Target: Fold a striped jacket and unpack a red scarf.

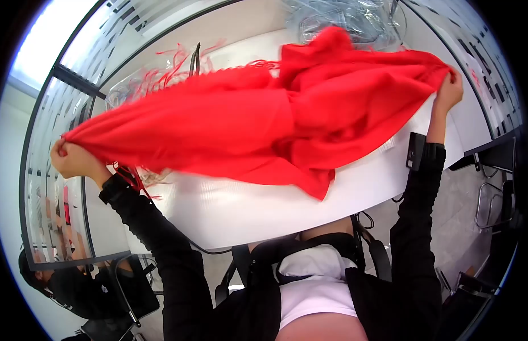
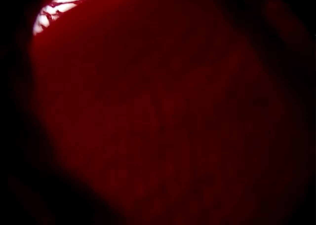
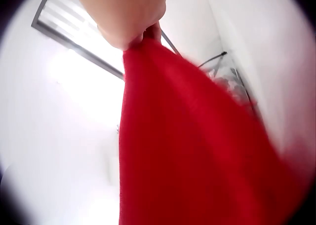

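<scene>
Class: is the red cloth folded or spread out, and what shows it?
Spread out: the left hand and right hand hold the red cloth stretched by opposite ends above the table, its middle bunched.

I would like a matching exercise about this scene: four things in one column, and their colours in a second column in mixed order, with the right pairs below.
Things:
1. scarf
2. table
3. sleeve
4. bag

Colours:
a. white
b. clear
c. red
d. black

Pairs: 1-c, 2-a, 3-d, 4-b.
</scene>
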A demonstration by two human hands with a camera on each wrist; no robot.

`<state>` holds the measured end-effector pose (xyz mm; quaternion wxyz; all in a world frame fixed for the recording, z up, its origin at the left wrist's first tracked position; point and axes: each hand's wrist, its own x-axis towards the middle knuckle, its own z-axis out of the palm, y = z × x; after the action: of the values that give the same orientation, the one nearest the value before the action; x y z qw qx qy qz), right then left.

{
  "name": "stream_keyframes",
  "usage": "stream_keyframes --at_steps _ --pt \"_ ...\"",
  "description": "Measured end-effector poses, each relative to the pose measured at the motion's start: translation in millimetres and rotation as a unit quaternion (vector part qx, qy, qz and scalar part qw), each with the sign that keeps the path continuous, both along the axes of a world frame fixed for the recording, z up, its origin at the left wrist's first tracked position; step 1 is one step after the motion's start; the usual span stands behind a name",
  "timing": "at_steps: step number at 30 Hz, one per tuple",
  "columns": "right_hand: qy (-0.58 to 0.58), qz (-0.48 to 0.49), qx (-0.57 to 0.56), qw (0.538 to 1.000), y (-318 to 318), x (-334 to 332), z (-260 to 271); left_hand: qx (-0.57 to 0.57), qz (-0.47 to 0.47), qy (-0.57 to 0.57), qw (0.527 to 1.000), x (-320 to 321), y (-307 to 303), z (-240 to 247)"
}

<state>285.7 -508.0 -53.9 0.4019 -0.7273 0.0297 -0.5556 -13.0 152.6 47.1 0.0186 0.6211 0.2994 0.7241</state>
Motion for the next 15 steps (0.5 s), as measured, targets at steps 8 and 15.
stream_keyframes --at_steps 8,15 --pt "0.075 0.047 -0.067 0.994 20 -5 10 0.111 -0.082 0.390 0.911 40 -44 -10" --pt "0.189 0.546 -0.416 0.702 161 -95 9 0.197 -0.505 0.648 0.534 77 -217 -79"
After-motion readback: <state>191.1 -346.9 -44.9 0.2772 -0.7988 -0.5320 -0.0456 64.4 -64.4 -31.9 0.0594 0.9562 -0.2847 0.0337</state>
